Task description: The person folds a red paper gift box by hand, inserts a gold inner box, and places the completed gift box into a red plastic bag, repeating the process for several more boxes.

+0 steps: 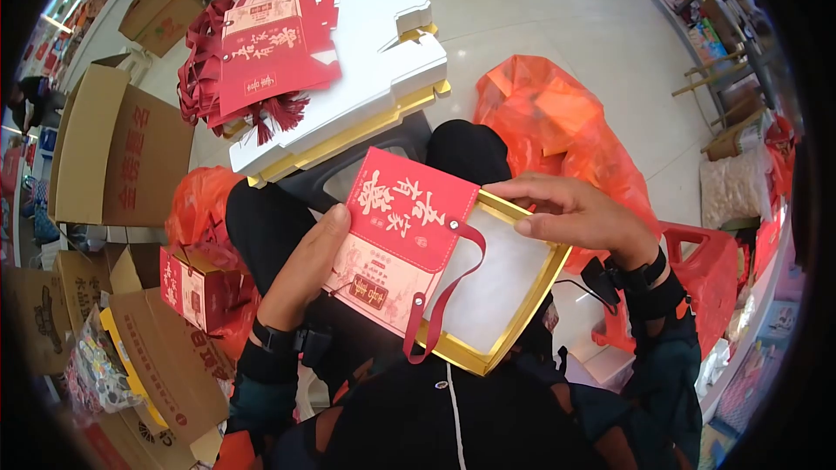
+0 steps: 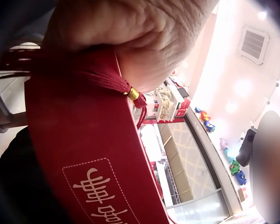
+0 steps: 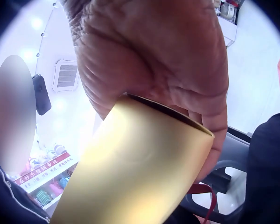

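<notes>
The left hand [image 1: 306, 263] grips the left edge of a red and pink printed sleeve [image 1: 396, 239], thumb on top. A dark red ribbon strap [image 1: 470, 274] loops from its right side. The right hand [image 1: 579, 216] pinches the upper right rim of a gold-edged tray box [image 1: 514, 331] with a white inside [image 1: 496, 270]; the sleeve overlaps the box's left part. In the left wrist view a tassel [image 2: 107, 79] hangs by the left palm over the red sleeve [image 2: 84, 135]. The right wrist view shows the right hand [image 3: 154, 60] around the gold wall [image 3: 135, 163].
White and gold flat boxes [image 1: 383, 61] lie stacked ahead on a dark stool [image 1: 409, 135], topped by red sleeves with tassels [image 1: 270, 61]. Orange-red plastic bags [image 1: 557, 113] stand right, a red stool [image 1: 697, 278] beyond. Cartons [image 1: 131, 157] and a red box [image 1: 193, 289] are left.
</notes>
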Tool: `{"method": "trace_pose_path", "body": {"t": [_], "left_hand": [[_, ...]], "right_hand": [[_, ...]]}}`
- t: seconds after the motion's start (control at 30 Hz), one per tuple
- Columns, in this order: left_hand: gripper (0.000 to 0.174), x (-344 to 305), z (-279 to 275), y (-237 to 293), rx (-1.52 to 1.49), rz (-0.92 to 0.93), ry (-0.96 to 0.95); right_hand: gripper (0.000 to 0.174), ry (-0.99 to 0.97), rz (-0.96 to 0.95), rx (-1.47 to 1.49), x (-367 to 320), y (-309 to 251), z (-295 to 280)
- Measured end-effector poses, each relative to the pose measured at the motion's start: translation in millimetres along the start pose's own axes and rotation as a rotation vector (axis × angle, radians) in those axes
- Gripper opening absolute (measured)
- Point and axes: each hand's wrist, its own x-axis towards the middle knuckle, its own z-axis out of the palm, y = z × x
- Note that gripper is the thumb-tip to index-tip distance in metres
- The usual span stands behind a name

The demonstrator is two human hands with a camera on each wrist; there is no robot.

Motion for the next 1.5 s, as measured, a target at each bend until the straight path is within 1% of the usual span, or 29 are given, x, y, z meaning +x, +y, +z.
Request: {"method": "trace_pose_path", "body": {"t": [0.1,0.17,0.2,0.27,0.3,0.33,0.4,0.43,0.47,0.5,0.53,0.57,0.6,0.67,0.7,0.73,0.8,0.83,0.87,0.93,1.03,1.07,1.13,1.2,1.27,1.3,1.4,1.43,1.5], "left_hand": [[0.056,1,0,2,0.005,-0.024,-0.016],[0.057,1,3,-2,-0.005,-0.04,-0.035],[0.057,3,8,-5,-0.032,-0.036,-0.021],[0.057,6,8,-3,-0.06,-0.019,0.001],[0.056,8,6,-2,-0.138,0.003,0.016],[0.056,9,4,-1,-0.218,0.025,0.032],[0.055,6,6,7,-0.222,0.032,0.082],[0.055,5,8,9,-0.228,0.07,0.103],[0.054,5,11,9,-0.234,0.108,0.124],[0.054,6,14,7,-0.239,0.11,0.129],[0.055,7,17,3,-0.184,0.185,0.164],[0.055,8,20,1,-0.125,0.258,0.193],[0.055,8,23,0,-0.121,0.256,0.182],[0.056,9,30,0,0.154,0.435,0.311],[0.057,10,35,-2,0.176,0.477,0.347],[0.057,11,39,0,0.173,0.483,0.353],[0.058,10,47,1,0.143,0.514,0.378],[0.058,10,47,0,0.136,0.509,0.383],[0.058,10,48,1,0.135,0.508,0.391],[0.057,10,51,6,0.181,0.5,0.4],[0.057,7,49,8,0.216,0.495,0.419],[0.057,7,48,8,0.213,0.498,0.425],[0.057,8,45,4,0.176,0.507,0.429],[0.057,8,44,3,0.138,0.518,0.444],[0.057,8,49,1,0.173,0.523,0.448],[0.058,6,53,3,0.128,0.538,0.385],[0.065,10,51,-8,0.221,0.569,0.287],[0.072,9,50,-10,0.248,0.566,0.274],[0.075,5,51,-9,0.292,0.578,0.288]], "right_hand": [[0.043,0.054,0.043,0.051,6,1,8],[0.048,0.211,0.067,0.13,13,4,12],[0.048,0.21,0.068,0.13,17,15,13],[0.056,0.494,-0.16,0.487,30,36,11],[0.058,0.623,-0.181,0.519,30,31,13],[0.058,0.616,-0.181,0.516,27,27,16],[0.052,0.831,-0.25,0.194,20,23,27],[0.044,0.826,-0.313,0.039,13,26,33],[0.044,0.818,-0.316,0.034,9,23,38],[0.041,0.818,-0.394,-0.234,2,16,41],[0.038,0.812,-0.464,-0.5,-4,8,44],[0.039,0.837,-0.434,-0.47,1,-6,47],[0.039,0.849,-0.428,-0.47,6,-6,48],[0.045,0.843,-0.327,-0.466,18,1,46],[0.05,0.825,-0.337,-0.326,24,1,48],[0.05,0.821,-0.345,-0.33,28,1,49],[0.047,0.787,-0.299,-0.183,36,3,53],[0.04,0.774,-0.31,-0.108,42,5,56],[0.04,0.767,-0.312,-0.107,47,11,58],[0.027,0.781,-0.287,0.011,55,23,60],[0.021,0.783,-0.258,0.201,55,33,58],[0.021,0.778,-0.261,0.198,51,32,57],[0.021,0.643,-0.204,0.399,38,25,56],[0.019,0.603,-0.173,0.391,27,24,59],[0.017,0.53,-0.112,0.509,21,19,63],[0.014,0.505,-0.135,0.541,23,16,68],[0.011,0.439,-0.171,0.533,26,3,78],[0.01,0.426,-0.164,0.501,28,5,77],[0.011,0.401,-0.152,0.503,30,5,76]]}}
